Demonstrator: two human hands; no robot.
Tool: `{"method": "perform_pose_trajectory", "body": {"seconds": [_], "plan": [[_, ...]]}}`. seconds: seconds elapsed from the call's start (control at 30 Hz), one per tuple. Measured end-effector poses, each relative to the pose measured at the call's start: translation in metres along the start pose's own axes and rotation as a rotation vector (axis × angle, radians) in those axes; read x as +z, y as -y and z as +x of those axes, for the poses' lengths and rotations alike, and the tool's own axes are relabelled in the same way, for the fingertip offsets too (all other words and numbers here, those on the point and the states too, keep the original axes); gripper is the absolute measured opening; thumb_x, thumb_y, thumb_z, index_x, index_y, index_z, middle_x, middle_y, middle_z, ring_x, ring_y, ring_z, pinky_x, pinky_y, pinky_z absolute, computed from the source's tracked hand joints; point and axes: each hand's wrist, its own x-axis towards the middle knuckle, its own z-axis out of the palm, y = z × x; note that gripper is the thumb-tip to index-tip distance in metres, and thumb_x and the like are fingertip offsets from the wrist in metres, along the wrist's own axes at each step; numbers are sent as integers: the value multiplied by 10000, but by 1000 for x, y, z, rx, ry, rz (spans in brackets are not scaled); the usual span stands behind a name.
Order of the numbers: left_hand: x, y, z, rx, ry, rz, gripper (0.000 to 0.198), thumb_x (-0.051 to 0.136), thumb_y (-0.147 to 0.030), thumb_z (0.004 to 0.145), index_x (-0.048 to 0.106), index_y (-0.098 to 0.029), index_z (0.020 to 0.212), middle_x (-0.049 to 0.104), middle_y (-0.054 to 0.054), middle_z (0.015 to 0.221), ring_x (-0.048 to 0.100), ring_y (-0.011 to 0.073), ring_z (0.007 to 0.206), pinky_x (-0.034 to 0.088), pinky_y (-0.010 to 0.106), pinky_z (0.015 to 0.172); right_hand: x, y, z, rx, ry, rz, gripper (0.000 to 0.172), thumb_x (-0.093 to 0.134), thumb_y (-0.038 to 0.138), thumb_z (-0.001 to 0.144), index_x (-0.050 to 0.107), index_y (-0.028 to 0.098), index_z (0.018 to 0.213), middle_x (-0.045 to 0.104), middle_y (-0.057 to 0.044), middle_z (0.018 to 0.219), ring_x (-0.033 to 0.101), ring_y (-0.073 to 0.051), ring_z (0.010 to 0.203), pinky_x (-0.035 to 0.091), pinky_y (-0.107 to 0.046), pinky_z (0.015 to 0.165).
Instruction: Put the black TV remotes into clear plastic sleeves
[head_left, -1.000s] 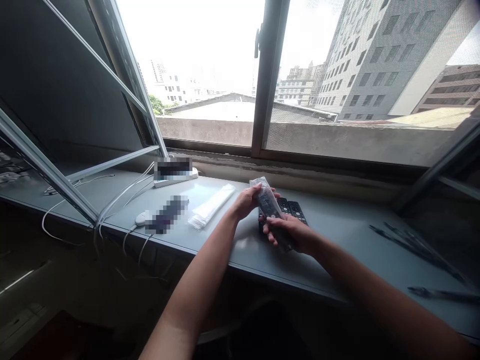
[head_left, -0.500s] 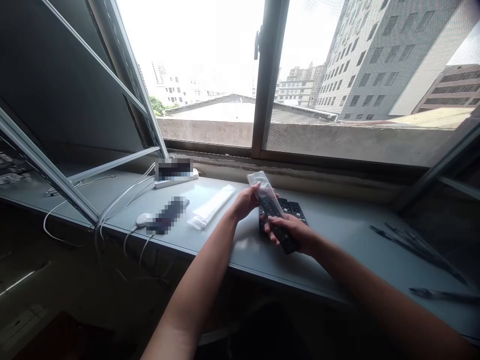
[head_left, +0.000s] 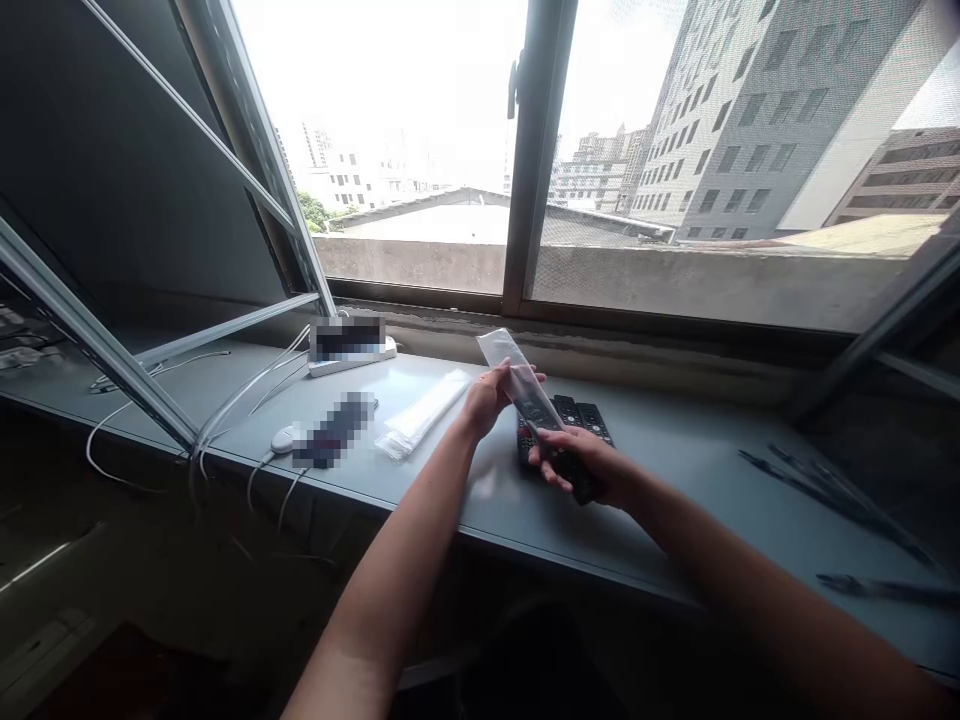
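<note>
A black remote control point(head_left: 588, 486) is partly inside a clear plastic sleeve point(head_left: 498, 347), its lower end sticking out. My right hand point(head_left: 574, 458) is closed around the remote near the sleeve's mouth. Farther up, my left hand point(head_left: 491, 395) pinches the sleeve between thumb and fingers. The sleeve's far end extends past my left fingers and looks flat. Just behind my right hand, several black remotes point(head_left: 595, 420) lie side by side on the grey table point(head_left: 690, 450). To the left rests a stack of clear plastic sleeves point(head_left: 424, 412).
A blurred-out dark device point(head_left: 334, 430) and a white round charger point(head_left: 283, 440) lie left on the table. Behind them sits a white power strip point(head_left: 352, 362) with cables. Metal frame bars point(head_left: 97, 330) slant at left. Dark cables point(head_left: 832, 490) lie at right, and a window stands behind.
The sleeve's far end has shifted up and left, with more of it showing beyond my left fingers. My left fingers have spread a little. My right hand keeps its hold on the remote.
</note>
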Motion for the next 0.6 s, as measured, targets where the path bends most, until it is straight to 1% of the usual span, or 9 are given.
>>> {"method": "perform_pose_trajectory", "body": {"seconds": [0.1, 0.17, 0.2, 0.27, 0.33, 0.4, 0.47, 0.5, 0.6], "plan": [[-4, -4, 4, 82, -183, -156, 458, 553, -463, 1092, 796, -95, 1219, 824, 193, 1240, 777, 294, 1168, 574, 359, 1007, -4, 1, 1, 27, -20, -2, 289, 755, 347, 1038, 781, 119, 1213, 818, -113, 975, 637, -102, 526, 533, -175, 428], [-9, -8, 6, 135, -306, -273, 425, 481, -404, 1121, 785, -133, 1245, 823, 151, 1273, 763, 257, 1214, 582, 331, 995, -8, 1, 2, 17, -58, 11, 275, 740, 336, 1043, 791, 118, 1203, 814, -99, 951, 608, -93, 505, 534, -172, 420], [-12, -10, 6, 153, -354, -319, 409, 468, -382, 1125, 780, -153, 1255, 819, 133, 1294, 754, 239, 1233, 588, 312, 977, -10, 1, 4, -2, -84, 26, 259, 734, 330, 1045, 797, 125, 1189, 808, -86, 932, 602, -91, 505, 539, -169, 423], [-16, -14, 5, 171, -412, -385, 388, 460, -357, 1124, 778, -173, 1251, 806, 111, 1335, 746, 212, 1244, 594, 276, 930, -15, 2, 6, -67, -150, 76, 201, 726, 317, 1046, 803, 154, 1135, 803, -65, 927, 609, -87, 524, 553, -163, 438], [-19, -16, 4, 171, -425, -422, 382, 462, -338, 1115, 778, -164, 1239, 800, 112, 1350, 750, 202, 1223, 593, 257, 897, -18, 5, 7, -145, -231, 124, 148, 736, 305, 1037, 792, 181, 1094, 824, -78, 1043, 670, -102, 604, 572, -167, 458], [-18, -16, 3, 162, -409, -431, 375, 483, -313, 1090, 773, -143, 1257, 808, 126, 1325, 758, 213, 1198, 594, 265, 896, -19, 9, 6, -198, -299, 132, 168, 754, 311, 1028, 780, 203, 1154, 811, -105, 1285, 763, -146, 757, 605, -190, 489], [-15, -15, 2, 145, -375, -404, 389, 520, -300, 1053, 760, -118, 1299, 821, 146, 1276, 766, 247, 1181, 600, 306, 926, -18, 14, 3, -221, -335, 114, 305, 756, 334, 1033, 743, 247, 1325, 738, -103, 1487, 821, -203, 899, 640, -226, 524], [-13, -14, 2, 129, -351, -377, 404, 536, -300, 1037, 753, -107, 1318, 827, 157, 1252, 770, 268, 1173, 603, 337, 948, -16, 16, 1, -230, -340, 109, 385, 749, 348, 1042, 703, 281, 1418, 712, -96, 1532, 835, -223, 933, 649, -241, 532], [-8, -10, 2, 48, -245, -259, 436, 558, -323, 1017, 751, -87, 1328, 834, 180, 1206, 781, 314, 1138, 604, 418, 1002, -8, 20, -4, -215, -292, 77, 564, 718, 398, 1066, 564, 358, 1607, 715, -102, 1530, 858, -244, 902, 652, -265, 524]]}}
